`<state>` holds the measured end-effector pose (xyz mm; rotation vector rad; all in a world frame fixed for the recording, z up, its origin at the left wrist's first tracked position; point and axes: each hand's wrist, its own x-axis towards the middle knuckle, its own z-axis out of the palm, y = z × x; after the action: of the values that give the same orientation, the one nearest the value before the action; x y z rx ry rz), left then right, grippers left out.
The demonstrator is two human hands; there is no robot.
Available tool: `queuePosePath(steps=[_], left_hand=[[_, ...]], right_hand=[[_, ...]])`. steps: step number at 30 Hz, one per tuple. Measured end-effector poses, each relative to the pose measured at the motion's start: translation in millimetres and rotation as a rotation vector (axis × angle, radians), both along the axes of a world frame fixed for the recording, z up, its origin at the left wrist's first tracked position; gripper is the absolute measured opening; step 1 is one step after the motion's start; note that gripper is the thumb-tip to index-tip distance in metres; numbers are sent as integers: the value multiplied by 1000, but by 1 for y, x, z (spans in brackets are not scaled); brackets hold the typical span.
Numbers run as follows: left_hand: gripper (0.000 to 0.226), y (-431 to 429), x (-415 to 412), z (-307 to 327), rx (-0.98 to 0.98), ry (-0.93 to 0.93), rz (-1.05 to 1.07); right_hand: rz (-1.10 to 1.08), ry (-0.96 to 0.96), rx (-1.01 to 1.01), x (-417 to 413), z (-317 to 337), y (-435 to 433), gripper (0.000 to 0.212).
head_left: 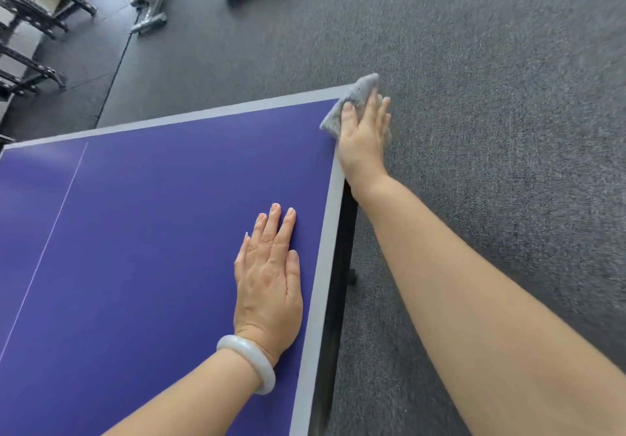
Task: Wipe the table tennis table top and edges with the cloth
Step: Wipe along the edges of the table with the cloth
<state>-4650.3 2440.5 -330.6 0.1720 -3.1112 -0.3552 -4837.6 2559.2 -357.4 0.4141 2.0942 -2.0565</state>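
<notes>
Wiping the far corner of the table tennis table (152, 215)
My right hand (364, 134) presses the grey cloth (359, 96) over that corner, fingers straight. My left hand (271, 276) lies flat on the top. The cloth looks soft and light, so I'd palm its middle to stop it bunching.

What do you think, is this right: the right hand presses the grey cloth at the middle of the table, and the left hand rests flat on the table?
Not the middle. The head view shows the right hand pressing the grey cloth at the far corner of the table. The left hand does rest flat on the table.
</notes>
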Motion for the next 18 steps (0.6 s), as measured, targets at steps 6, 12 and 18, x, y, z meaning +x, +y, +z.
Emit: queuePosePath(steps=[6,12,18], left_hand=[[56,-1,1,0,-11,0,-4],[56,-1,-1,0,-36,-6,-7],[55,2,0,2,-37,-3,5]], right_hand=[[84,-70,-102,84,-3,-9,65],[32,-182,-126,8,13,0,65],[150,-150,-154,102,2,0,70]])
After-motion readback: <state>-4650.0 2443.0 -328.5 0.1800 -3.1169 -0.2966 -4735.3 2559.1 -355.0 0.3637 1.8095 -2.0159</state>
